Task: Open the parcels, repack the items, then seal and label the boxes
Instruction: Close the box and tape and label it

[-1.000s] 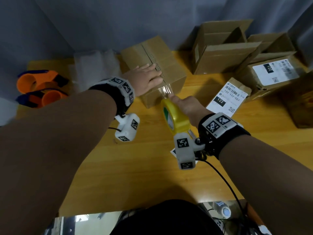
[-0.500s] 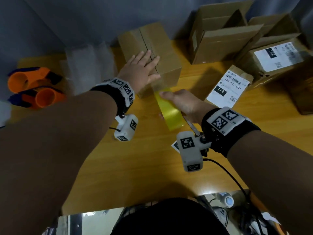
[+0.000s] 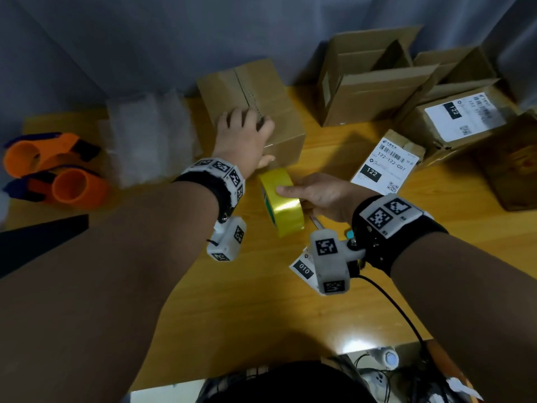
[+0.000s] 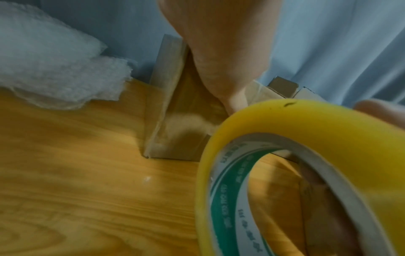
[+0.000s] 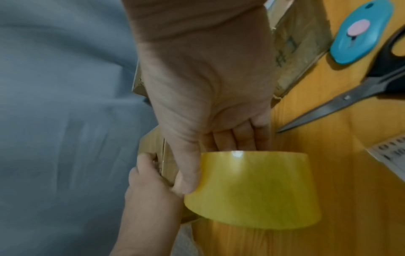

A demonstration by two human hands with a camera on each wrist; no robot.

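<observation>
Left hand (image 3: 242, 138) spread flat, pressing box (image 3: 252, 109); right hand (image 3: 318, 196) gripping tape (image 3: 283, 203) at box's 6 o'clock, seam running 12-to-6.

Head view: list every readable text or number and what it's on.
"122-122-C07" and "122": white shipping label on the small box by the right hand.
"122": label on the far right box; the rest is blurred.
"010": label lying on the table.
Print inside the tape roll: too blurred to read.
Wrist markers: patterns only, no text.
</observation>
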